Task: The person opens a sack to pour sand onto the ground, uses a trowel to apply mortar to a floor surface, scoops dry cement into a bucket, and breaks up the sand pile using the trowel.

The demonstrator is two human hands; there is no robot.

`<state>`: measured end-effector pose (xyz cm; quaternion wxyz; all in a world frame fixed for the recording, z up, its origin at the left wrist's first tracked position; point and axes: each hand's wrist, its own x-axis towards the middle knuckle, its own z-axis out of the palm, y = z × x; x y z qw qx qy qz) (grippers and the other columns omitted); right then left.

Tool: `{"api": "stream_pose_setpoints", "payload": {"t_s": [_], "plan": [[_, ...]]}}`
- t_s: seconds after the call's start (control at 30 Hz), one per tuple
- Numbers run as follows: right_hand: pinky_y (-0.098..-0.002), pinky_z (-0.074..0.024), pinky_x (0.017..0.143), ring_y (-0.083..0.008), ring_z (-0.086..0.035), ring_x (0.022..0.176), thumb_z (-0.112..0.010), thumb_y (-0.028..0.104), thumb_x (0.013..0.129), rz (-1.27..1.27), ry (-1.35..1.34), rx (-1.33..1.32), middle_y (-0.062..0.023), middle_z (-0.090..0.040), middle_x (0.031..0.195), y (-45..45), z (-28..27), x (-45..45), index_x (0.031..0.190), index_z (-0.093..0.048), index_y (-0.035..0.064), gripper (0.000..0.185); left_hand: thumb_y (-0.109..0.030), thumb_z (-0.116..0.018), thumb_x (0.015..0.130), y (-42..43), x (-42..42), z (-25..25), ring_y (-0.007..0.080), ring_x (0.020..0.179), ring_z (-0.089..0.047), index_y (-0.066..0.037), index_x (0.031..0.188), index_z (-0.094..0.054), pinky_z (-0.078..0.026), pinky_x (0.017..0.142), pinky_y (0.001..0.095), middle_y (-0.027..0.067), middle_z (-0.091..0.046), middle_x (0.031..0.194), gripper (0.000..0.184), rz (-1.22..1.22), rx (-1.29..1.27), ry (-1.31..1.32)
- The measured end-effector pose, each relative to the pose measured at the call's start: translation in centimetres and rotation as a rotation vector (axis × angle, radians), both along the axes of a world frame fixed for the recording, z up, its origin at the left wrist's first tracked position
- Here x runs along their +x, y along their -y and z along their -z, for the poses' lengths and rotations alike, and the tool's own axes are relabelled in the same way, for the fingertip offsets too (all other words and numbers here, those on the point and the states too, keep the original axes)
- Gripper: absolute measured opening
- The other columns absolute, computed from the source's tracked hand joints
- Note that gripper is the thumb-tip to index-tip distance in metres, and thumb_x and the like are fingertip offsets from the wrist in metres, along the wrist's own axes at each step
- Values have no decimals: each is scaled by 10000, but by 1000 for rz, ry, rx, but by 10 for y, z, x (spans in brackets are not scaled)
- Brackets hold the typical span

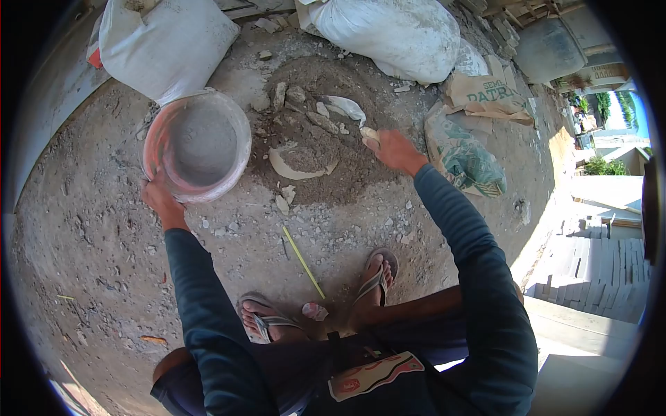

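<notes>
My left hand [163, 196] grips the near left rim of a round, dust-coated basin [241, 139], which is tilted and has a reddish inner wall and a grey bottom. In my right hand [399, 152] is the pale handle of a trowel [349, 109], fingers closed round it. The trowel's light blade lies over a mound of dark sandy mix [361, 166]. Stone chunks [321, 123] sit on that mound, left of the blade. A curved patch of pale powder [295, 170] marks its near side.
White sacks [163, 48] [395, 35] stand behind the basin and mound. A torn paper bag [485, 93] and a green-white sack [461, 149] lie on the right. Near my sandalled feet is a yellow strip [304, 262]. Stacked slabs [590, 270] are at far right.
</notes>
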<state>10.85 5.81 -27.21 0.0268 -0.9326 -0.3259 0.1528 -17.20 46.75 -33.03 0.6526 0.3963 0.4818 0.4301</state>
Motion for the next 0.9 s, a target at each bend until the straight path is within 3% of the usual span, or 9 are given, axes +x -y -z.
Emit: {"api": "stream_pose_setpoints", "payload": {"t_s": [0.2, 0.3, 0.33, 0.4, 0.5, 0.6, 0.73, 0.83, 0.9], "plan": [[-533, -448, 692, -475, -590, 763, -511, 468, 927, 59, 67, 305, -283, -613, 794, -19, -82, -31, 1005, -544, -11, 486, -25, -580, 843, 2, -3, 5, 245, 875, -616, 24, 1060, -595, -494, 772, 394, 128, -621, 1024, 224, 11, -11, -9], [-534, -445, 686, -475, -589, 749, -516, 475, 923, 83, 134, 458, -282, -611, 784, 0, -17, -22, 979, -540, -8, 487, -30, -583, 840, -1, -2, 2, 249, 877, -616, 28, 1068, -594, -495, 778, 395, 132, -622, 1022, 236, 10, -5, -16], [-534, -445, 686, -475, -589, 749, -516, 475, 923, 79, 135, 457, -282, -611, 784, 8, 3, -16, 979, -540, -8, 487, -32, -583, 839, 1, -3, 2, 253, 877, -616, 30, 1073, -593, -495, 783, 395, 134, -622, 1021, 242, 7, -6, -53], [-534, -444, 684, -473, -592, 760, -516, 486, 920, 24, 106, 37, -279, -611, 790, 17, 29, -2, 1014, -534, -18, 512, -32, -582, 838, 2, -1, 4, 256, 880, -616, 31, 1076, -592, -493, 790, 395, 139, -622, 1022, 246, 6, -7, -33], [-538, -443, 686, -467, -595, 782, -512, 484, 923, 68, -51, 147, -277, -612, 809, 3, -6, -3, 1021, -521, -21, 515, -33, -581, 840, -3, -5, 8, 261, 885, -615, 33, 1080, -590, -488, 798, 395, 143, -621, 1023, 249, 1, -2, -16], [-536, -444, 683, -461, -598, 770, -512, 478, 925, 38, 25, 215, -272, -610, 796, -4, -52, -25, 998, -523, -20, 504, -38, -582, 845, 2, -3, 5, 258, 885, -613, 32, 1080, -590, -485, 796, 393, 142, -621, 1021, 245, 13, -3, -2], [-537, -446, 674, -460, -595, 727, -515, 469, 927, 2, 60, 316, -266, -610, 779, 3, -46, -33, 957, -530, -9, 479, -43, -584, 851, 5, -2, -2, 246, 872, -611, 26, 1067, -591, -484, 783, 387, 134, -623, 1006, 227, 13, 14, -25], [-531, -449, 636, -459, -597, 700, -515, 470, 927, -97, 7, 221, -251, -612, 759, 10, -22, -35, 978, -531, -5, 478, -38, -584, 850, 6, -2, -2, 239, 862, -610, 18, 1028, -594, -482, 782, 387, 125, -622, 986, 187, -5, 11, -20], [-520, -454, 602, -456, -600, 692, -524, 463, 924, -176, 107, 0, -237, -613, 733, 4, -23, -32, 986, -516, 3, 464, -37, -583, 850, 0, -3, 9, 234, 858, -609, 13, 1012, -594, -482, 779, 386, 120, -622, 978, 169, -4, 9, -12]]}}
